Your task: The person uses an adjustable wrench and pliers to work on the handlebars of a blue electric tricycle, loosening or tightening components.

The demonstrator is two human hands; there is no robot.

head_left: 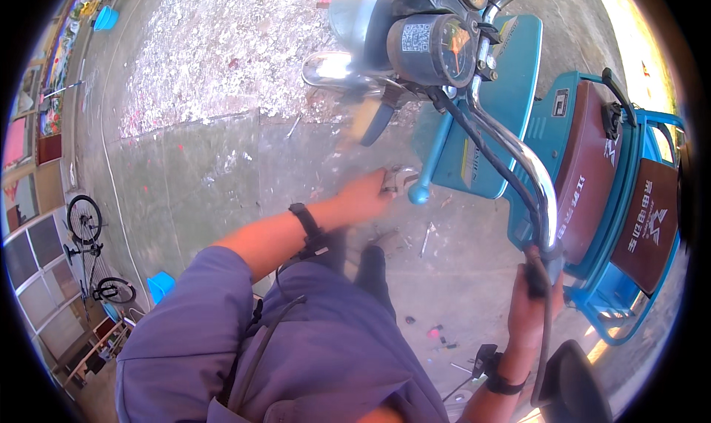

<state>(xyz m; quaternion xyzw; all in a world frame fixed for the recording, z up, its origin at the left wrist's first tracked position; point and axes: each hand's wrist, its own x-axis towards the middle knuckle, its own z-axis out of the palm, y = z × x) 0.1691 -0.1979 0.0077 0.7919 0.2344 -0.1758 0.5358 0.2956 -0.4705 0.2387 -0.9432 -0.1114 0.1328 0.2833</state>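
Observation:
A teal electric tricycle with brown seats stands in front and to the right of me. My right hand is wrapped round the near end of its chrome handlebar, and a cable runs past the fingers. Low in the middle, my left hand is closed on a silver metal tool, its exact kind blurred. That tool lies close beside the ball end of a teal bar; whether they touch, I cannot tell. Above are a round gauge and a motion-smeared headlamp.
On the concrete lie a spanner, another thin metal tool and several small parts. A black mirror juts up at lower right. A bicycle and blue tubs stand far left.

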